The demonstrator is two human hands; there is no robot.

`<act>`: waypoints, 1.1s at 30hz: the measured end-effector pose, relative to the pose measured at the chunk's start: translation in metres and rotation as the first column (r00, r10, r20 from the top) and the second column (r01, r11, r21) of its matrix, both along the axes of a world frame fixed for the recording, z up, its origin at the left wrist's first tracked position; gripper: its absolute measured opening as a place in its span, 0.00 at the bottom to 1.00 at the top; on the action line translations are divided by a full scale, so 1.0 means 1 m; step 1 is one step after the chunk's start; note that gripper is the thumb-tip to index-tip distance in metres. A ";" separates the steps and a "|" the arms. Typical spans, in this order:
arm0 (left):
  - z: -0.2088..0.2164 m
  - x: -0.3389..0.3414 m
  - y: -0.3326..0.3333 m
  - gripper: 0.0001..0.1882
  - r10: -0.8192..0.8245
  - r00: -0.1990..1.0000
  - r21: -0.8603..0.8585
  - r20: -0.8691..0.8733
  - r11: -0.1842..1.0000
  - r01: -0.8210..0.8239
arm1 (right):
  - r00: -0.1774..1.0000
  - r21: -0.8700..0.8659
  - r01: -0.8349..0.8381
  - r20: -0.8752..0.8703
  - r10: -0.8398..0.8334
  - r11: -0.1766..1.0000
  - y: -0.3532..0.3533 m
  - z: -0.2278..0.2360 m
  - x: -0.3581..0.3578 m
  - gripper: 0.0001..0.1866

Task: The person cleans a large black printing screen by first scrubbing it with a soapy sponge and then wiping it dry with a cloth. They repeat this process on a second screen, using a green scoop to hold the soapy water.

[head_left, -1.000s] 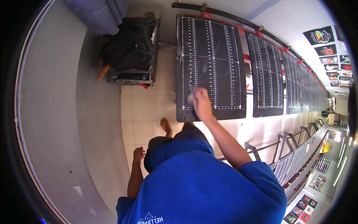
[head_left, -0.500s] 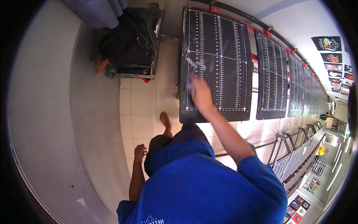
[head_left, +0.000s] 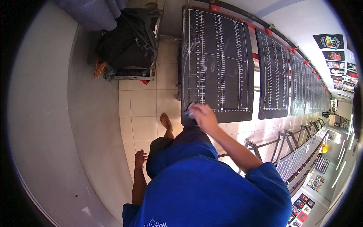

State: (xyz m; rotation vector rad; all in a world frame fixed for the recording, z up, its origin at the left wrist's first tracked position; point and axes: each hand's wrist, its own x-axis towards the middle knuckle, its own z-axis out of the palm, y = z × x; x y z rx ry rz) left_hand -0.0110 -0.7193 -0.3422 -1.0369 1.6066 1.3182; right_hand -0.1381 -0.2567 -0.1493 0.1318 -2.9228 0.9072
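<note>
My right hand (head_left: 204, 118) is at the near left corner of a black board (head_left: 236, 85) marked with white ruler scales and lines. Its fingers are closed on something small and dark (head_left: 191, 109), pressed to the board's surface; motion blur hides what kind of thing it is. A pale smear (head_left: 203, 63) and wet-looking streaks show on the left part of the board. Away from the board, my left hand (head_left: 141, 158) hangs low by my left leg, fingers loosely bent and apart, holding nothing.
More marked black boards (head_left: 273, 75) stand in a row to the right along a red and black rail. A black bag (head_left: 126, 45) lies on a cart at the far left, beside a grey wall (head_left: 49, 113). Metal frames (head_left: 289, 140) line the right side.
My right hand has slid toward me along the board's left edge, down to the near corner. The pale smear beyond it has shrunk. My left hand stays almost where it was.
</note>
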 end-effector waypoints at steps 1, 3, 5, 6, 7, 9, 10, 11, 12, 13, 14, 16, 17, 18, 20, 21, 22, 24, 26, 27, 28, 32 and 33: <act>-0.001 0.003 0.000 0.17 -0.006 1.000 0.009 0.000 1.000 0.006 | 1.000 0.113 -0.021 0.025 0.018 0.993 0.022 -0.007 -0.015 0.12; -0.001 0.004 -0.005 0.17 -0.045 0.999 0.038 -0.024 0.998 0.046 | 0.969 0.113 0.232 -0.113 -0.220 0.966 0.071 -0.003 -0.059 0.10; -0.001 -0.006 -0.003 0.17 -0.085 0.995 0.045 -0.059 0.995 0.087 | 0.857 -0.032 0.500 -0.130 -0.499 0.866 0.091 0.009 -0.087 0.09; 0.000 -0.012 -0.004 0.18 -0.110 0.992 0.033 -0.069 0.993 0.112 | 0.879 0.017 0.469 -0.105 -0.465 0.883 0.074 0.013 -0.086 0.10; 0.003 -0.016 -0.006 0.18 -0.136 0.988 0.020 -0.078 0.990 0.138 | 0.899 0.065 0.436 -0.078 -0.431 0.898 0.048 0.014 -0.080 0.10; 0.002 -0.024 -0.010 0.19 -0.108 0.992 0.038 -0.070 0.993 0.111 | 0.969 0.063 0.240 -0.073 -0.235 0.969 -0.012 0.012 -0.045 0.11; 0.001 -0.023 -0.013 0.19 -0.090 0.994 0.045 -0.062 0.995 0.092 | 0.976 -0.018 0.211 -0.047 -0.212 0.977 -0.032 0.015 -0.025 0.11; 0.001 -0.024 -0.012 0.19 -0.110 0.992 0.032 -0.059 0.993 0.112 | 0.982 -0.096 0.183 -0.022 -0.186 0.978 -0.043 0.019 -0.007 0.10; 0.003 -0.028 -0.012 0.20 -0.128 0.990 0.016 -0.058 0.992 0.129 | 0.982 -0.064 0.178 -0.049 -0.181 0.982 -0.034 0.011 0.014 0.10; 0.005 -0.035 -0.011 0.20 -0.145 0.988 -0.001 -0.060 0.989 0.145 | 0.982 -0.032 0.172 -0.079 -0.174 0.985 -0.009 0.000 0.036 0.10; 0.007 -0.038 -0.010 0.20 -0.141 0.987 0.007 -0.073 0.990 0.142 | 0.938 -0.162 0.346 0.078 -0.337 0.924 0.017 -0.007 0.052 0.10; 0.009 -0.042 -0.009 0.19 -0.152 0.983 -0.011 -0.098 0.988 0.152 | 0.846 -0.110 0.531 0.122 -0.519 0.840 0.062 -0.002 0.077 0.10; 0.007 -0.043 -0.010 0.19 -0.163 0.980 -0.022 -0.113 0.987 0.162 | 0.832 0.035 0.555 -0.017 -0.554 0.831 0.071 0.008 0.080 0.10; 0.006 -0.042 -0.009 0.19 -0.138 0.983 -0.005 -0.120 0.990 0.139 | 0.817 0.068 0.577 -0.058 -0.574 0.814 0.062 0.006 0.079 0.09; 0.002 -0.043 -0.007 0.19 -0.165 0.980 0.018 -0.107 0.986 0.168 | 0.882 0.090 0.470 -0.088 -0.463 0.878 0.023 -0.027 0.074 0.09; -0.002 -0.040 -0.009 0.19 -0.167 0.981 0.025 -0.099 0.985 0.170 | 0.940 0.037 0.341 -0.040 -0.339 0.939 -0.011 -0.026 0.060 0.11; -0.005 -0.037 -0.012 0.19 -0.149 0.984 0.036 -0.102 0.988 0.153 | 0.972 -0.005 0.228 -0.053 -0.228 0.974 -0.046 -0.006 0.044 0.13; -0.005 -0.038 -0.013 0.19 -0.127 0.986 0.067 -0.106 0.989 0.135 | 0.986 -0.091 0.164 0.003 -0.164 0.982 -0.061 0.006 0.029 0.14; 0.003 -0.038 -0.009 0.19 -0.159 0.980 0.042 -0.123 0.985 0.166 | 0.991 -0.026 0.130 -0.025 -0.130 0.991 -0.036 0.007 0.045 0.14; 0.011 -0.044 -0.005 0.19 -0.177 0.975 0.033 -0.134 0.983 0.183 | 0.992 0.033 0.122 -0.040 -0.121 0.992 -0.009 0.003 0.062 0.14; 0.017 -0.045 -0.005 0.20 -0.168 0.974 0.021 -0.150 0.985 0.173 | 0.986 0.072 0.165 -0.048 -0.162 0.984 0.017 -0.004 0.077 0.11; 0.007 -0.036 -0.015 0.19 -0.126 0.984 0.005 -0.129 0.992 0.127 | 0.977 0.066 0.212 -0.040 -0.210 0.975 0.017 0.003 0.073 0.08; 0.003 -0.033 -0.016 0.19 -0.135 0.985 0.011 -0.109 0.991 0.137 | 0.987 0.089 0.135 -0.099 -0.126 0.987 0.001 -0.001 0.057 0.08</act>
